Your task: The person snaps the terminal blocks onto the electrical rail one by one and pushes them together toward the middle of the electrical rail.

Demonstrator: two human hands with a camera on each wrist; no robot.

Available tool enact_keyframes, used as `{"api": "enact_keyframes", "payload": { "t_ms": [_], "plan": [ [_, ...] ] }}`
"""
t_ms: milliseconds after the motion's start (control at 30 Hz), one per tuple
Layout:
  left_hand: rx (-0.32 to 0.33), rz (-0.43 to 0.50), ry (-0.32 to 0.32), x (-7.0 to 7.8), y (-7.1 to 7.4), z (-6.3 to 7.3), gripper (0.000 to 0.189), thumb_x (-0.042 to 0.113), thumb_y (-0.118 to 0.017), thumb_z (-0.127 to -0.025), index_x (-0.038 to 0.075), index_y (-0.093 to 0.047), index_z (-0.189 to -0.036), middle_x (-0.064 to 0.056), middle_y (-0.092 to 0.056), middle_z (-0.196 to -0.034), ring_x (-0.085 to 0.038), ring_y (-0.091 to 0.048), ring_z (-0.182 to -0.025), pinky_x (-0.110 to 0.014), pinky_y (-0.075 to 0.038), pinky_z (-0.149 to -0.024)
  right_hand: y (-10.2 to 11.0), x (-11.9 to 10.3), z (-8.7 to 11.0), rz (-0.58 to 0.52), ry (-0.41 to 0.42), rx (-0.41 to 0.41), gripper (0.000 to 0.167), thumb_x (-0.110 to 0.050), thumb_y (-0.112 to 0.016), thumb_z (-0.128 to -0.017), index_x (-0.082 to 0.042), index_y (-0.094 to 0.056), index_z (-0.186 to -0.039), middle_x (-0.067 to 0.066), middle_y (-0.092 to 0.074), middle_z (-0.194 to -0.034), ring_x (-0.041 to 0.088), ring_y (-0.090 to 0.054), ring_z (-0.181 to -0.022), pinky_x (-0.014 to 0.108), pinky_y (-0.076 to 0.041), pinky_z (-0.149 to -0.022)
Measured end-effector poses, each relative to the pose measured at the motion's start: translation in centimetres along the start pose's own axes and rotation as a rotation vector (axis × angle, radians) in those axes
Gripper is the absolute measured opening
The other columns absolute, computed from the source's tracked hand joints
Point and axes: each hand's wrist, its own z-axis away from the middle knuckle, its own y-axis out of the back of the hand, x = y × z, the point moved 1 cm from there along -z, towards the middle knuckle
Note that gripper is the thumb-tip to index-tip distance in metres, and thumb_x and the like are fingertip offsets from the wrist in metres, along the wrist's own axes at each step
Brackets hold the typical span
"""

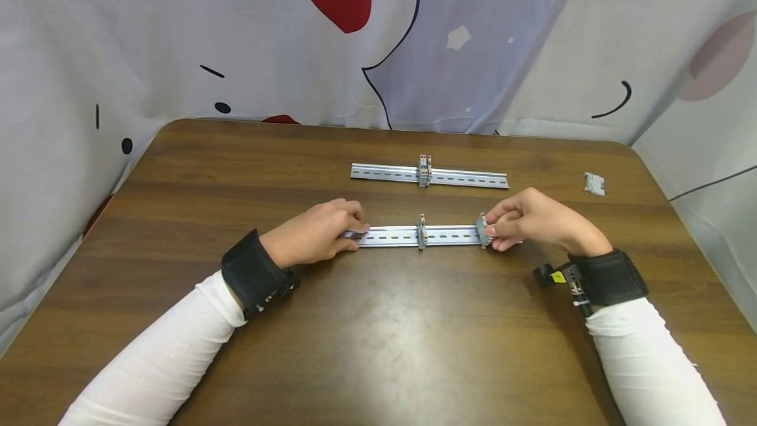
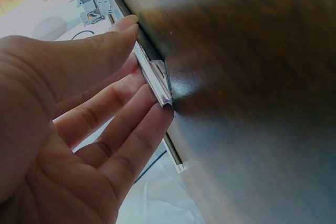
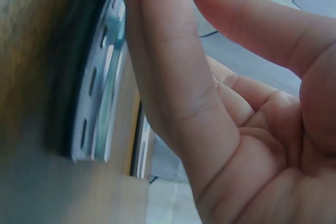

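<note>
A slotted metal DIN rail (image 1: 390, 236) lies across the table in front of me. My left hand (image 1: 322, 232) grips its left end, thumb on the near edge and fingers along the far one; the left wrist view shows this rail end (image 2: 157, 80) between them. A thin grey terminal block (image 1: 422, 232) stands upright on the rail's middle. Toward the right end, my right hand (image 1: 535, 222) pinches another grey terminal block (image 1: 481, 230) at the rail. In the right wrist view the fingers hide most of that block, so its seating cannot be told.
Behind lies a second DIN rail (image 1: 384, 172) with terminal blocks (image 1: 424, 171) standing side by side near its middle. A loose grey terminal block (image 1: 594, 183) lies flat at the back right of the wooden table (image 1: 378, 334). A printed curtain (image 1: 248, 31) hangs behind the table.
</note>
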Motion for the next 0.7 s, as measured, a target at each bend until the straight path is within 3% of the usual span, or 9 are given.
{"api": "enact_keyframes", "payload": {
  "t_ms": [333, 700],
  "plan": [
    [0.000, -0.003, -0.006, 0.1, 0.1, 0.0, 0.027, 0.013, -0.078, -0.084, 0.005, -0.074, -0.109, -0.005, -0.062, -0.105, -0.021, -0.059, -0.098, -0.035, -0.051, -0.085, -2.0, -0.2, -1.3, -0.074, 0.029, 0.004, 0.041, -0.009, -0.068, -0.091, 0.017, -0.055, -0.120, 0.023, -0.070, -0.095, 0.025, -0.071, -0.080, 0.041, -0.057, -0.076],
    [0.011, 0.001, -0.016, 0.2, 0.1, 0.0, 0.027, 0.013, -0.079, -0.083, 0.005, -0.074, -0.109, -0.005, -0.062, -0.104, -0.022, -0.060, -0.098, -0.035, -0.051, -0.084, -5.0, -0.9, -2.6, -0.083, 0.073, 0.032, 0.040, -0.012, -0.067, -0.093, 0.012, -0.056, -0.122, 0.021, -0.071, -0.093, 0.027, -0.071, -0.078, 0.042, -0.057, -0.075]
  ]
}}
